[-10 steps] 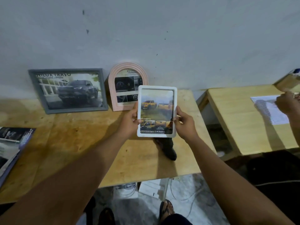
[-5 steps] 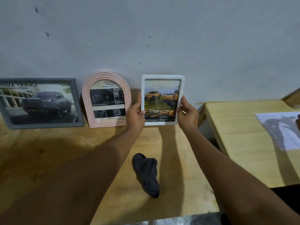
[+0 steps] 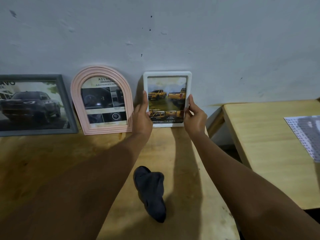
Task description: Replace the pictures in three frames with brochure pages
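A white rectangular frame [image 3: 167, 74] with a brochure page of yellow pickup trucks stands upright against the wall at the back of the wooden table [image 3: 183, 170]. My left hand [image 3: 142, 116] grips its left edge and my right hand [image 3: 194, 118] grips its right edge. To its left lean a pink arched frame [image 3: 101, 73] with a dashboard page and a grey frame [image 3: 66, 101] with a dark car picture.
A dark cloth [image 3: 150, 191] lies on the table between my forearms. A second wooden table [image 3: 266, 135] stands to the right across a gap, with a printed sheet [image 3: 304, 134] on it. The grey wall [image 3: 155, 32] rises behind the frames.
Both hands carried the white frame from above the table's middle to the wall, beside the pink frame. It now stands on the table's back edge.
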